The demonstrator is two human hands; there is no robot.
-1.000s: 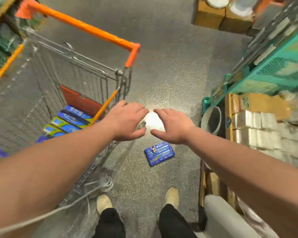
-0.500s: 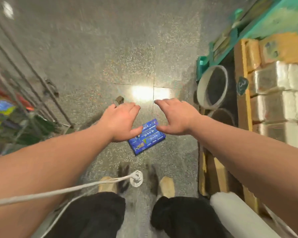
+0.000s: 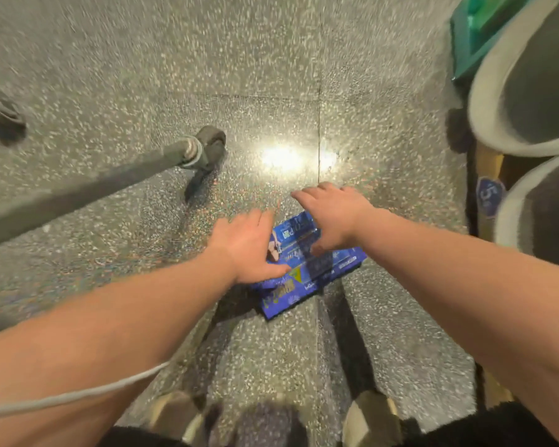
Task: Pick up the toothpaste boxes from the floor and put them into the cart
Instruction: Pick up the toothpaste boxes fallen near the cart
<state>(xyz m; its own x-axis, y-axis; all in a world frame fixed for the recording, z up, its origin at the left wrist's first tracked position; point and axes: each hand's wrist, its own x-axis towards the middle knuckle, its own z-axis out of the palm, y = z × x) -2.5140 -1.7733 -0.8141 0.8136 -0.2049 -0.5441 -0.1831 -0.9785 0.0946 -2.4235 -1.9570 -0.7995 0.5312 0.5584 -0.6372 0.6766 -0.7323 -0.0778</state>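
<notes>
A speckled terrazzo floor [image 3: 110, 75] fills the frame, with a bright lamp glare just above the centre. The toothpaste boxes [image 3: 291, 291], a flat blue pack, lie on it just below and to the right of centre, set at a slant with one long edge facing the person.

The left hand [image 3: 242, 250] covers the pack's left end and the right hand [image 3: 334, 217] its upper right part. The fingers [image 3: 304, 195] of both are spread and nearly straight, gripping nothing. Blur hides whether they touch the carton. One hand at each end looks like the set-up for a two-handed lift, which suits a wide, flat pack that one hand might tip.

To the left of centre stands the cart [image 3: 94, 188], of which only a lower bar and a wheel [image 3: 208, 145] show. It is near enough for a short carry, though the basket is out of view.

Large grey rolls [image 3: 523, 91] crowd the right edge below a green shelf [image 3: 478, 37]. The person's shoes [image 3: 171, 411] sit at the bottom edge, astride the pack's line, and a white cord [image 3: 62, 398] crosses the lower left.
</notes>
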